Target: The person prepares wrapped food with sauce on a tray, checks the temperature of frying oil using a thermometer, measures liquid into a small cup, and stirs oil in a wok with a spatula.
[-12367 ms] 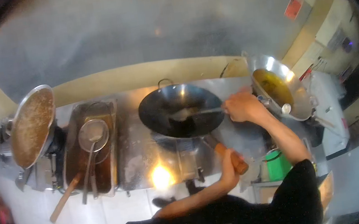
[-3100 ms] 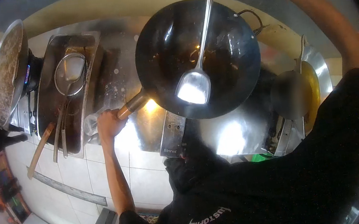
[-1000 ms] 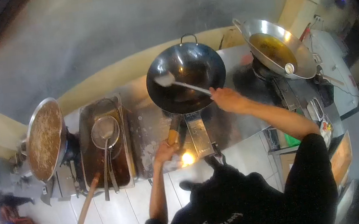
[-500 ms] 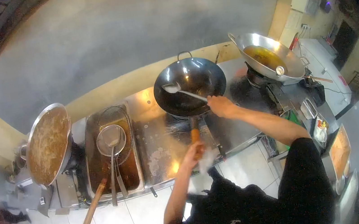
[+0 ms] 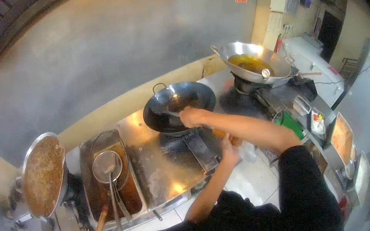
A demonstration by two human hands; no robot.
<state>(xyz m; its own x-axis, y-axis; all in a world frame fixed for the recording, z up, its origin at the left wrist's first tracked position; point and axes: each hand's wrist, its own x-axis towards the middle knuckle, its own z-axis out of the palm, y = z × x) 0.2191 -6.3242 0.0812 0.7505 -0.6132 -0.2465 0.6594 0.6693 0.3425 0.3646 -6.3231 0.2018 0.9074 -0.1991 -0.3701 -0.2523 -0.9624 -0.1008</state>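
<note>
A dark wok (image 5: 201, 97) sits on the burner in the middle of the counter, a loop handle on its far side. My left hand (image 5: 230, 147) is closed round its wooden handle (image 5: 218, 132), which my right forearm partly covers. Something white and blurred, perhaps a cloth, hangs beside that hand. Over the wok, my right hand (image 5: 190, 116) grips a long-handled metal wok spatula (image 5: 173, 114). The spatula's head is low inside the wok and hard to make out. A little brownish matter shows on the wok's inner wall.
To the right stands a large steel wok (image 5: 274, 68) of yellow oil. On the left are a pan of brown bubbling liquid (image 5: 43, 176) and a rectangular tray (image 5: 139, 201) holding strainers (image 5: 107, 165). Food containers (image 5: 341, 139) line the right side.
The view has turned right. The wok handle and my left hand have swung rightward under my right forearm. My right hand has brought the spatula lower into the wok.
</note>
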